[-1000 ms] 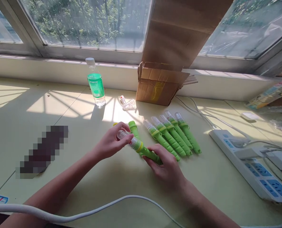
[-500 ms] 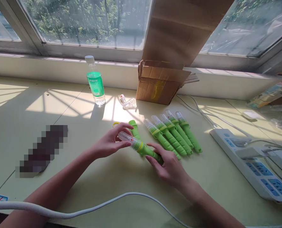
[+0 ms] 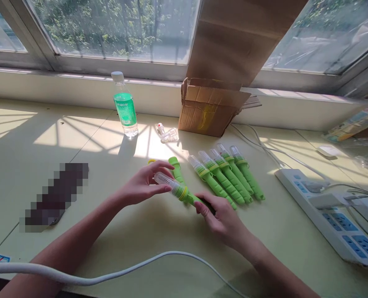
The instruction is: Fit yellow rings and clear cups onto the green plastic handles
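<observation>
A green torch-like light (image 3: 184, 193) with a ribbed handle, a yellow ring and a clear cap is held between both hands, tilted above the table. My left hand (image 3: 146, 184) pinches its clear cap (image 3: 164, 179) between thumb and fingers. Around the lower end of the green handle, my right hand (image 3: 219, 213) is closed, thumb on top. Behind them lies a green handle without a cap (image 3: 176, 169), partly hidden by my left hand. A yellow ring (image 3: 152, 161) shows just past my left knuckles. Several capped green lights (image 3: 224, 174) lie in a row to the right.
Loose clear caps (image 3: 169, 134) lie near a cardboard box (image 3: 213, 109). A green-labelled bottle (image 3: 126, 109) stands by the window. On the right is a power strip (image 3: 329, 215) with plugs; a white cable (image 3: 159, 257) crosses in front. A blurred dark object (image 3: 58, 196) lies left.
My right hand's thumb and fingers have shifted and closed more around the green handle, which has turned slightly. My left hand stays on the clear cap.
</observation>
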The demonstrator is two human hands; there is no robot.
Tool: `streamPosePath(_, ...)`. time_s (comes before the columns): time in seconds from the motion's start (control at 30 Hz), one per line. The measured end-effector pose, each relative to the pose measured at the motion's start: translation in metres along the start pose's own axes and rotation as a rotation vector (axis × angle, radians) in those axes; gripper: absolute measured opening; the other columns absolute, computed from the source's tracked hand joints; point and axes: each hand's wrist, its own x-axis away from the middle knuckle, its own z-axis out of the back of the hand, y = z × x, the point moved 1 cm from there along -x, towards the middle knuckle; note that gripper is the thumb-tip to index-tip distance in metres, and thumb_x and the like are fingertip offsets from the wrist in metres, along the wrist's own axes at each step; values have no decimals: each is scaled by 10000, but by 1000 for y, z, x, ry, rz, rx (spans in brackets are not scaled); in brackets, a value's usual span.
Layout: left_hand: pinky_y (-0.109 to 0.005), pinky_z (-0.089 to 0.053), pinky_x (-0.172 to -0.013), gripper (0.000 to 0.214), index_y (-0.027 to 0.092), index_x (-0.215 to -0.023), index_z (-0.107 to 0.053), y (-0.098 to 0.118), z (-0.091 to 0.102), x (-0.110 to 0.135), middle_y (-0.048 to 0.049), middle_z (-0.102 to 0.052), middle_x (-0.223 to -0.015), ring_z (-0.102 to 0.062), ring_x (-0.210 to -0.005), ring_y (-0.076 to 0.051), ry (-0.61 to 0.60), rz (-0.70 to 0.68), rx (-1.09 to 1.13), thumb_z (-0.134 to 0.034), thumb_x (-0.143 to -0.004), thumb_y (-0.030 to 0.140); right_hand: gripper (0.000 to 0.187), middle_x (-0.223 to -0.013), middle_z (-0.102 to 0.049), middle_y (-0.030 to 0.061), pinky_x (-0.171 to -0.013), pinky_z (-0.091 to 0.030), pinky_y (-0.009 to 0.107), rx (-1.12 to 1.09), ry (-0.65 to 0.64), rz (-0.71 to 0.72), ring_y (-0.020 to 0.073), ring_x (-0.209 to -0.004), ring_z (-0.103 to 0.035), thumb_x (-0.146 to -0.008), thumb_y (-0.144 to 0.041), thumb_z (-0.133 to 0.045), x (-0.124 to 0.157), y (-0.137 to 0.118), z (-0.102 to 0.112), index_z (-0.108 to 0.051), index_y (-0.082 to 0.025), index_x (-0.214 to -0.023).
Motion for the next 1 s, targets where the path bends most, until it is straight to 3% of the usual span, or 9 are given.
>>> streamPosePath(0.13, -229, -526, -548, 434, 182, -1103, -533, 3, -6, -2, -73, -618, -925, -631, -720, -151, 108, 118, 4, -577, -814, 503, 199, -857, -673, 72, -645, -450, 304, 181, 171, 115, 198, -731, -614, -888, -335, -544, 0, 1, -5, -592, -179, -1002)
streamPosePath(0.23, -184, -415, -341, 514, 163, -977, -562, -2, -12, -3, -34, -596, -731, -594, -483, -125, 215, 301, -19, -412, -841, 635, 150, -885, -680, 92, -669, -451, 303, 370, 237, 271, 206, -787, -623, -888, -270, -552, 1, 2, -8, -617, -176, -985)
streamPosePath(0.37, -164, -314, -287, 480, 166, -832, -562, -10, -20, -3, 34, -513, -521, -466, -317, -83, 300, 376, -136, -453, -822, 633, 176, -874, -690, 86, -679, -446, 293, 519, 276, 388, 195, -780, -621, -893, -215, -544, 3, 2, -10, -630, -172, -1041)
streamPosePath(0.53, -168, -341, -374, 328, 173, -760, -538, -11, -22, -3, 51, -496, -453, -458, -365, -76, 423, 158, -324, -528, -845, 489, 210, -814, -664, 93, -617, -425, 276, 374, 214, 364, 179, -712, -600, -928, -248, -481, 7, -3, -16, -628, -130, -1022)
streamPosePath(0.6, -172, -357, -412, 258, 174, -787, -544, -10, -22, -1, 62, -480, -437, -475, -388, -79, 402, 7, -375, -541, -855, 423, 257, -725, -622, 54, -579, -411, 254, 126, 78, 215, 151, -647, -564, -953, -297, -422, 7, -7, -16, -622, -145, -900)
streamPosePath(0.7, -173, -368, -449, 159, 173, -816, -548, -6, -21, 5, 79, -484, -431, -458, -374, -60, 355, -258, -440, -564, -852, 328, 426, -552, -474, -29, -422, -327, 208, -350, -285, -116, 86, -447, -406, -978, -428, -307, 6, -12, -15, -553, -162, -754)
streamPosePath(0.77, -173, -382, -472, 138, 173, -845, -551, -2, -20, 7, 78, -515, -453, -461, -383, -53, 354, -347, -464, -584, -841, 307, 460, -533, -440, -45, -377, -284, 200, -482, -383, -206, 72, -404, -348, -971, -474, -289, 5, -14, -14, -546, -162, -750)
streamPosePath(0.83, -176, -399, -481, 195, 174, -903, -551, 0, -19, 6, 66, -543, -504, -488, -418, -61, 371, -279, -432, -591, -836, 353, 410, -571, -496, -26, -430, -334, 205, -388, -259, -131, 87, -463, -427, -958, -451, -364, 3, -12, -13, -582, -159, -770)
streamPosePath(1.0, -189, -345, -360, 473, 167, -873, -560, -5, -19, -2, 35, -513, -544, -489, -367, -87, 342, 226, -216, -334, -896, 582, 211, -818, -675, 58, -637, -422, 258, 265, 268, 290, 162, -713, -599, -891, -258, -563, 2, 0, -14, -656, -162, -1054)
